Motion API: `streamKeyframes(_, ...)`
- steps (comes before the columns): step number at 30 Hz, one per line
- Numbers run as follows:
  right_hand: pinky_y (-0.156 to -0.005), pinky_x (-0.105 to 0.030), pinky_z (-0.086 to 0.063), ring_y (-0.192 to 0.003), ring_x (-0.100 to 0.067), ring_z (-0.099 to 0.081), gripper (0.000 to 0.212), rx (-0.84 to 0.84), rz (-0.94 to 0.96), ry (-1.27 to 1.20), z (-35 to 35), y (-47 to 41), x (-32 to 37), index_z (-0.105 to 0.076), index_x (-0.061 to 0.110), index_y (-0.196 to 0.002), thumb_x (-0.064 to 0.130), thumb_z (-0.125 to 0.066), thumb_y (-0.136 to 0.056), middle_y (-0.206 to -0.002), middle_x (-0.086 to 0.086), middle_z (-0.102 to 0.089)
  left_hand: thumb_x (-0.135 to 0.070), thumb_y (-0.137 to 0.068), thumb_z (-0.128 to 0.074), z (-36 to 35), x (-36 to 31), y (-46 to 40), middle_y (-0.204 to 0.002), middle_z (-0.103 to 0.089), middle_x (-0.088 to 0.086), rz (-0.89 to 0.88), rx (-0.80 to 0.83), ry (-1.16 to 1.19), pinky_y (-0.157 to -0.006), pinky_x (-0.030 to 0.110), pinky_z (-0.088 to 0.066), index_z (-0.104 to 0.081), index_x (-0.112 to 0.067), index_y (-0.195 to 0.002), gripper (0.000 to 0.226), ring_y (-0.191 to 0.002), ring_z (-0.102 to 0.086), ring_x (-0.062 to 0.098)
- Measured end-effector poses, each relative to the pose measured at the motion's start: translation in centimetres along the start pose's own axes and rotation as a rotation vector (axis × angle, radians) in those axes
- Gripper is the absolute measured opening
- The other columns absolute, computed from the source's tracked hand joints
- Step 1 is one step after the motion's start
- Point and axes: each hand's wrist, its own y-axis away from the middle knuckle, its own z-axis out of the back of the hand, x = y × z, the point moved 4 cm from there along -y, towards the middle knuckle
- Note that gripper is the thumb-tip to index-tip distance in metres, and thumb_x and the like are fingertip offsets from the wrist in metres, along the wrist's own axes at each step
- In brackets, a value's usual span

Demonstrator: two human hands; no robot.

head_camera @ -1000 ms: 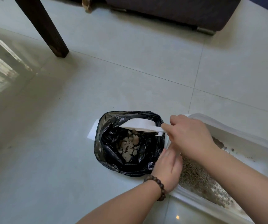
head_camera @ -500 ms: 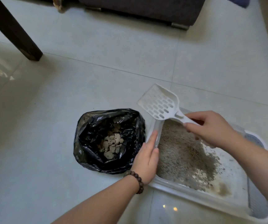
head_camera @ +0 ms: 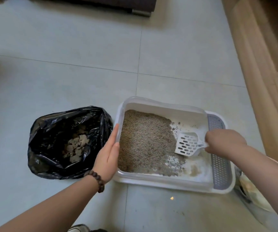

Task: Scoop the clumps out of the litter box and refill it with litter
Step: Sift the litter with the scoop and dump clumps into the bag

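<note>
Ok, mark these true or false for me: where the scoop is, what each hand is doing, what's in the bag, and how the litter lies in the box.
1. The scoop is down inside the litter box. True.
2. The left hand holds the scoop. False: the right hand has its grip on the handle; the left lies flat against the box's left wall.
3. The black bag holds clumps. True.
4. Litter covers the whole box floor evenly. False: it is heaped on the left, with the right part mostly bare white.
5. The bag sits right of the box. False: it sits left of it.
</note>
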Motion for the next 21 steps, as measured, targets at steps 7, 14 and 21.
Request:
streamKeyframes(7,-0.055,-0.024,-0.054,-0.066,-0.011,-0.063,0.020,-0.033,0.164,-0.142,1.3,-3.6,2.1,-0.069,0.018,-0.089,0.037,-0.063,-0.086,-0.077,0.005,-0.067,-0.040,-0.092,-0.025,-0.1,-0.2,0.2,-0.103,-0.048,-0.046,0.035,0.027,0.014,-0.081,-0.001,-0.029,-0.018,-0.044,-0.145,0.054,-0.092,-0.043,-0.025)
streamKeyframes(14,-0.049,-0.021,-0.044,-0.054,-0.011,-0.047,0.017,-0.048,0.334,-0.358,2.8,-6.1,9.5,-0.064,0.016,-0.080,0.031,-0.060,-0.088,-0.068,0.003,-0.059,-0.030,-0.094,-0.026,-0.1,-0.9,0.1,-0.130,-0.022,-0.057,0.027,0.047,0.018,-0.091,-0.006,-0.021,-0.017,-0.040,-0.144,0.053,-0.118,-0.026,-0.031)
streamKeyframes(21,-0.045,-0.022,-0.030,-0.049,-0.010,-0.041,0.008,-0.110,0.410,-0.577,2.6,-7.2,12.6,-0.067,0.027,-0.079,0.030,-0.063,-0.085,-0.059,0.006,-0.056,-0.031,-0.093,-0.026,0.2,-0.9,0.0,-0.145,-0.019,-0.036,0.042,0.055,0.003,-0.100,-0.003,-0.015,-0.015,-0.041,-0.145,0.054,-0.131,-0.017,-0.023)
